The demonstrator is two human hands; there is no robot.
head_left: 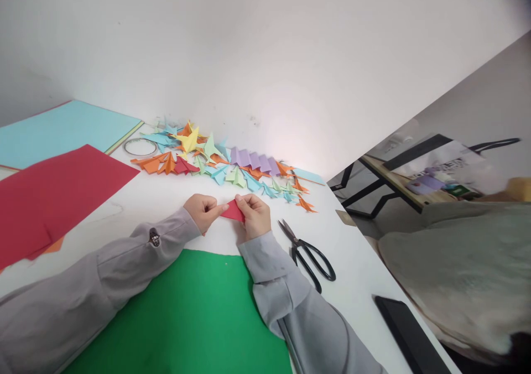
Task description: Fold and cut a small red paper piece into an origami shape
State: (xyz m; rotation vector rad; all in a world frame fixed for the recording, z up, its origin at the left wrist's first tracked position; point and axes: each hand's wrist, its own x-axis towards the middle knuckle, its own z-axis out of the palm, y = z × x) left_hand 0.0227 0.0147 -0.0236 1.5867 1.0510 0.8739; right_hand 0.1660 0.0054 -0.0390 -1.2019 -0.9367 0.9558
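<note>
A small folded piece of red paper (234,212) is between my two hands, just above the white table. My right hand (255,216) pinches its right side between thumb and fingers. From the other side, my left hand (204,212) has its fingers curled and its thumb pressed on the paper's left end. Beneath my forearms lies a large green sheet (186,313). Black-handled scissors (306,252) rest to the right of my right hand, blades slightly apart. Past my hands, many folded paper figures (236,177) in several colours are spread along the wall.
Large red sheets (62,191) lie at the left, with a stack of light blue sheets (70,130) behind. A roll of tape (140,147) sits near the figures. A black flat device (409,332) lies by the right edge. Beyond it are a low table (390,183) and a grey-green cloth-covered surface (456,269).
</note>
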